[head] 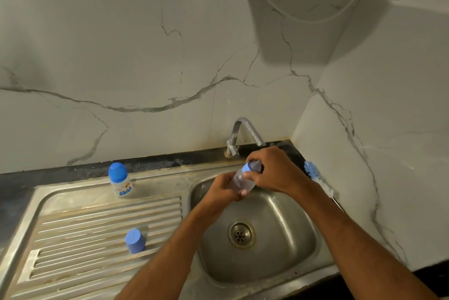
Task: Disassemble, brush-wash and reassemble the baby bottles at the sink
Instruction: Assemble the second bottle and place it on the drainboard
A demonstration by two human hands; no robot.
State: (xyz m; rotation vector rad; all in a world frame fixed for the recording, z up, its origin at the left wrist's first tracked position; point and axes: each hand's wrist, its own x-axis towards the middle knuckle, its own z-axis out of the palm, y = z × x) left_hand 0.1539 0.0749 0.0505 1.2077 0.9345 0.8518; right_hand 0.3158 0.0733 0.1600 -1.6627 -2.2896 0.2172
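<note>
A clear baby bottle (239, 179) is held tilted over the far edge of the sink basin (279, 246), just below the tap (245, 133), its body wrapped in the closed left hand (224, 190) while the right hand (274, 171) is clamped round its blue collar (251, 167) at the upper end. To the left, a loose blue cap (135, 242) lies on the ribbed drainboard (85, 239), well apart from the hands. Farther back a second, capped bottle (120, 180) stands upright near the wall.
</note>
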